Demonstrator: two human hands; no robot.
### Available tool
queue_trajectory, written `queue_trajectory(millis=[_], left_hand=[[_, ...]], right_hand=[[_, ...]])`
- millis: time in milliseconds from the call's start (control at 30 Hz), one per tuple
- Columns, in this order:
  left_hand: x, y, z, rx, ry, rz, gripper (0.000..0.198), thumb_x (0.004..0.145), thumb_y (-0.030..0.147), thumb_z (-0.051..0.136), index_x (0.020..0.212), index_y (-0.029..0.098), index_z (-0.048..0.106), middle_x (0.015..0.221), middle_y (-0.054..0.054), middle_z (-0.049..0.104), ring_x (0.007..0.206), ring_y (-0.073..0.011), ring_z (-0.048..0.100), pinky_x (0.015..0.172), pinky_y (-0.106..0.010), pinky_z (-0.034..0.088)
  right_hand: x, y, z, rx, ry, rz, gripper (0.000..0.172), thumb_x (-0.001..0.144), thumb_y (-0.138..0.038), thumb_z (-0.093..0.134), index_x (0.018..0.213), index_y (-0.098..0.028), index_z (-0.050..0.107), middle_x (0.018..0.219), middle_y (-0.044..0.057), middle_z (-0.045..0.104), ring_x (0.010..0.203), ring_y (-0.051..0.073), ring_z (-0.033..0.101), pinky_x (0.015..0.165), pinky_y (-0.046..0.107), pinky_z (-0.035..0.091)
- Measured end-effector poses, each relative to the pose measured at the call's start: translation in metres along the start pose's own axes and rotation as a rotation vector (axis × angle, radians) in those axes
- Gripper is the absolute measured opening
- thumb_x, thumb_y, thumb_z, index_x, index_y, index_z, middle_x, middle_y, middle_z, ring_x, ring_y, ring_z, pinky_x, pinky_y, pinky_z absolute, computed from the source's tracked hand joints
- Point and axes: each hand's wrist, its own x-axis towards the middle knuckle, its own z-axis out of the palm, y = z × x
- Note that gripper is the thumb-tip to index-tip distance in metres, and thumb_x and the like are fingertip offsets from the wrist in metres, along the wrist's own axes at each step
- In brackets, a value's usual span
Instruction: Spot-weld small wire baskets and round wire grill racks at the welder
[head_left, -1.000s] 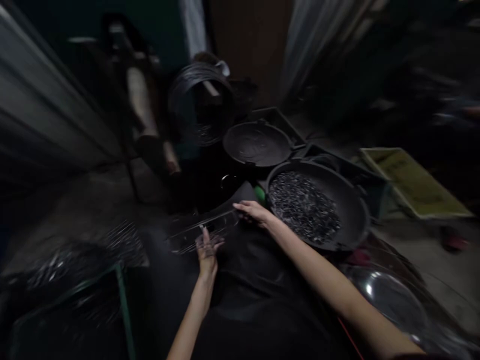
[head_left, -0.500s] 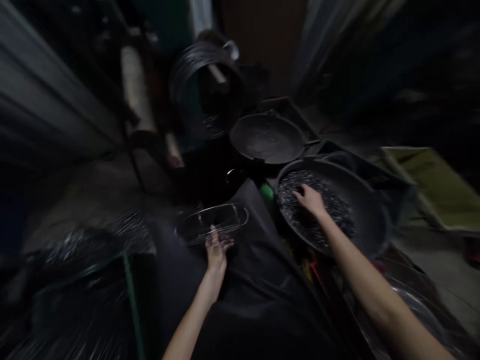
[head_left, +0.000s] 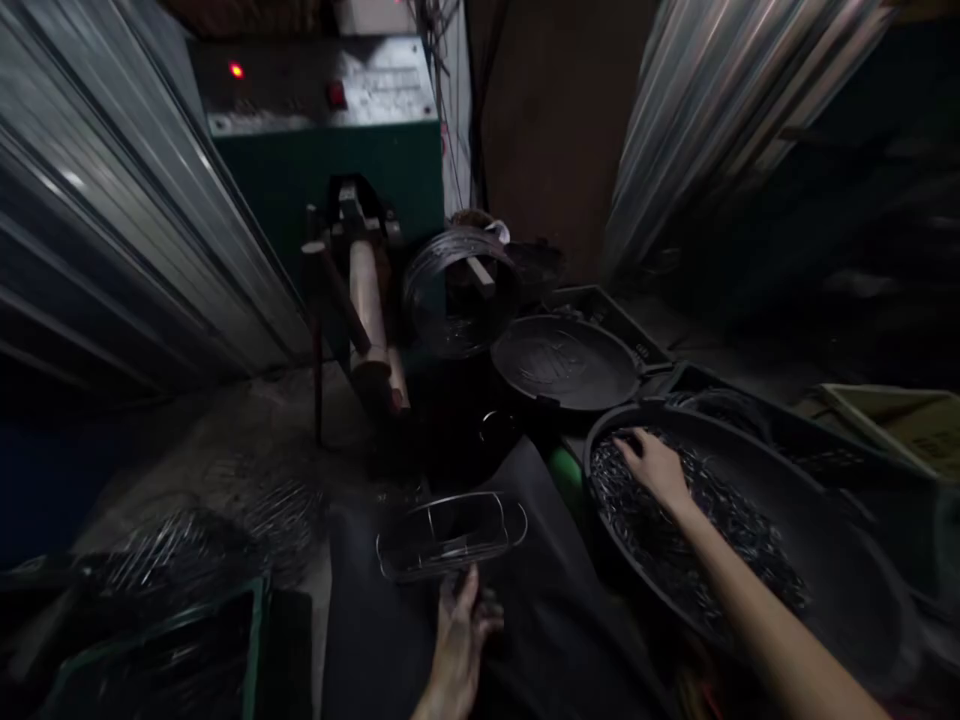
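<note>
My left hand (head_left: 463, 628) grips the near edge of a small wire basket frame (head_left: 450, 535) that rests on dark cloth over my lap. My right hand (head_left: 651, 466) reaches into a large black pan (head_left: 847, 590) on the right. Its fingers curl down into a pile of small metal wire pieces (head_left: 705, 520); whether they hold any is hidden.
A second black pan (head_left: 566, 362) sits behind the first, beside a coil of wire (head_left: 457, 290). A welding machine with wooden rollers (head_left: 367, 300) and a green cabinet (head_left: 330, 150) stand ahead. Finished wire baskets (head_left: 202, 540) lie left, above a green crate (head_left: 187, 640). Corrugated metal sheets line both sides.
My right hand left the wire frame and went into the pan of wire pieces. The view tilted up, showing the machine. My left hand stays on the frame.
</note>
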Motion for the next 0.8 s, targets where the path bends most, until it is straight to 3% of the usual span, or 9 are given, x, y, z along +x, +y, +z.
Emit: queue_trajectory(millis=[100,200,300,400,467,567,667,800], left_hand=[[-0.005,-0.007,-0.017,0.178,-0.174,-0.085,0.065,0.051,0.060,0.077,0.096,0.017,0.059,0.062,-0.002,0.057,0.048,-0.0118,0.054,0.045,-0.022,0.040],[-0.004,0.003,-0.024,0.362,-0.296,-0.078,0.069,0.046,0.065,0.077,0.097,0.021,0.064,0.064,-0.005,0.059,0.052,-0.0173,0.058,0.047,-0.029,0.045],[0.002,0.028,-0.020,0.437,-0.288,-0.113,0.062,0.065,0.068,0.063,0.112,0.028,0.059,0.083,-0.007,0.063,0.067,-0.0226,0.063,0.053,-0.036,0.051],[0.007,0.054,-0.016,0.442,-0.278,-0.093,0.039,0.085,0.048,0.054,0.115,0.023,0.054,0.101,-0.008,0.061,0.087,-0.0209,0.060,0.067,-0.035,0.053],[0.009,0.068,-0.017,0.445,-0.273,-0.074,0.034,0.086,0.041,0.055,0.114,0.022,0.054,0.106,-0.008,0.059,0.093,-0.0203,0.058,0.072,-0.035,0.052],[0.010,0.083,-0.021,0.452,-0.269,-0.047,0.040,0.080,0.054,0.057,0.112,0.030,0.055,0.097,-0.007,0.062,0.086,-0.0231,0.061,0.062,-0.037,0.053],[0.005,0.091,-0.021,0.490,-0.288,-0.022,0.049,0.062,0.069,0.063,0.101,0.040,0.060,0.076,-0.004,0.063,0.071,-0.0289,0.063,0.047,-0.040,0.048],[-0.022,0.093,-0.017,0.601,-0.361,0.061,0.046,0.052,0.064,0.072,0.087,0.035,0.066,0.069,-0.003,0.062,0.070,-0.0276,0.062,0.055,-0.040,0.050]], right_hand=[[0.049,-0.067,-0.041,0.235,0.226,-0.266,0.025,0.086,-0.033,0.047,0.097,-0.016,0.062,0.098,0.012,0.065,0.093,0.026,0.060,0.084,0.035,0.046],[0.107,-0.150,-0.086,0.322,0.379,-0.533,0.023,0.088,-0.032,0.047,0.095,-0.017,0.063,0.095,0.009,0.064,0.088,0.023,0.060,0.080,0.033,0.046],[0.165,-0.224,-0.118,0.163,0.446,-0.643,0.024,0.090,-0.025,0.046,0.104,-0.015,0.061,0.099,0.010,0.062,0.088,0.021,0.057,0.076,0.030,0.044],[0.205,-0.274,-0.126,-0.140,0.331,-0.793,0.026,0.090,-0.018,0.045,0.110,-0.016,0.059,0.105,0.011,0.059,0.095,0.023,0.053,0.069,0.029,0.042],[0.218,-0.292,-0.121,-0.264,0.266,-0.852,0.026,0.090,-0.016,0.043,0.110,-0.017,0.058,0.105,0.012,0.059,0.094,0.023,0.053,0.066,0.029,0.040],[0.222,-0.300,-0.111,-0.351,0.269,-0.855,0.028,0.093,-0.014,0.036,0.110,-0.016,0.057,0.104,0.012,0.059,0.091,0.023,0.054,0.065,0.028,0.038],[0.218,-0.296,-0.108,-0.348,0.313,-0.817,0.030,0.093,-0.013,0.033,0.116,-0.014,0.052,0.102,0.012,0.060,0.089,0.023,0.056,0.066,0.028,0.038],[0.207,-0.276,-0.114,-0.350,0.293,-0.838,0.027,0.092,-0.012,0.036,0.110,-0.011,0.055,0.103,0.014,0.060,0.091,0.023,0.055,0.070,0.030,0.038]])
